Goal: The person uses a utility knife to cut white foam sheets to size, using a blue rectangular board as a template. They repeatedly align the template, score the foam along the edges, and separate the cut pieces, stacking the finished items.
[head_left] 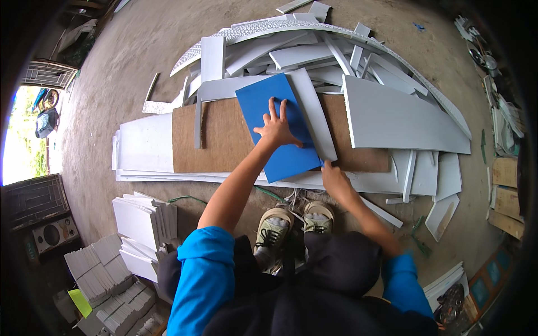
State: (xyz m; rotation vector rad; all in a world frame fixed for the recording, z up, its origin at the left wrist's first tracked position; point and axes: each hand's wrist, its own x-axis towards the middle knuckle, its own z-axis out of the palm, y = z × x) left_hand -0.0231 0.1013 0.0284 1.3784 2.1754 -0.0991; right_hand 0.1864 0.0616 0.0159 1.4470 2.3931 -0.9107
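A blue rectangular board (260, 98) lies slanted over a white sheet (315, 112), whose right part shows beside it. My left hand (276, 131) presses flat on the blue board with its fingers spread. At the board's lower right corner, my right hand (336, 180) is closed around something small, mostly hidden in the fingers, right by the board's edge. Both pieces rest across a brown wooden panel (210, 137), which lies on a stack of long white sheets (145, 143).
Beyond the panel is a heap of white offcuts (302, 56), with a long curved perforated strip (263, 27) over it. A large white sheet (400, 115) lies at the right. Stacked white pieces (137, 221) stand at lower left. Green string (419, 235) lies on the floor.
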